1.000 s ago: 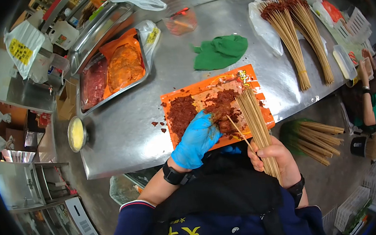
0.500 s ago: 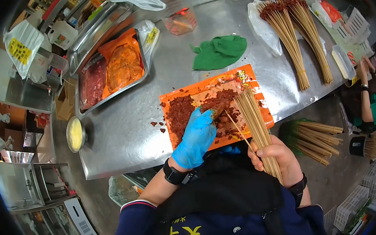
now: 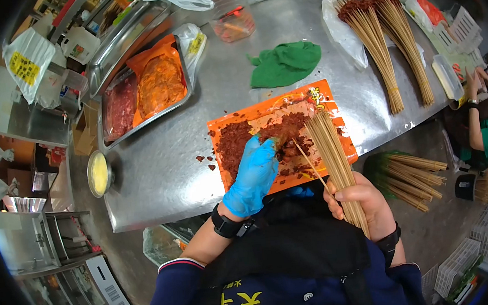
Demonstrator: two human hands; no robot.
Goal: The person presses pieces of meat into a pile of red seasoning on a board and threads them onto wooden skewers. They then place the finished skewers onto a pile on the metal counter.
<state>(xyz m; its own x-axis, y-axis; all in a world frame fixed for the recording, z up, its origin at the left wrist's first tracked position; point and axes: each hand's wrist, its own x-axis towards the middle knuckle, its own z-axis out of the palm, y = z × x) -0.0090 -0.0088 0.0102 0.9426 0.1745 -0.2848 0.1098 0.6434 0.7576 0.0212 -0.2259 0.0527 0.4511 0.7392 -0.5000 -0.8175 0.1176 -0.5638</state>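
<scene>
Shift since 1 s ago: gloved left hand (image 3: 252, 178) sits slightly further left, fingers bunched closer; lone skewer (image 3: 312, 164) has its tip a little higher in view; skewer bundle (image 3: 338, 164) hardly differs.
Left grip: fingertips smeared, in among the dark red mass (image 3: 234, 147); cannot tell whether they pinch a piece.
Right grip: bare right hand (image 3: 370, 199) closed round the bundle's lower part, lone skewer held alongside by the fingers.
Bundle position: slanting up over the right side of the orange packet (image 3: 224, 123), lower ends toward the body.
Skewer handling: judged light, stiff, snappable if bent; best held low, away from tip and paste.
Mass handling: judged soft, slippery, crumbly; better gathered with several fingers than squeezed.
Edges: packet lies at the near edge of the table (image 3: 165, 182); bundle crosses that edge.
Room: a stretch of metal surface lies left, toward the tray (image 3: 151, 121); a narrower strip separates packet from green cloth (image 3: 288, 64); two coated bundles (image 3: 378, 62) stand well apart, far right.
</scene>
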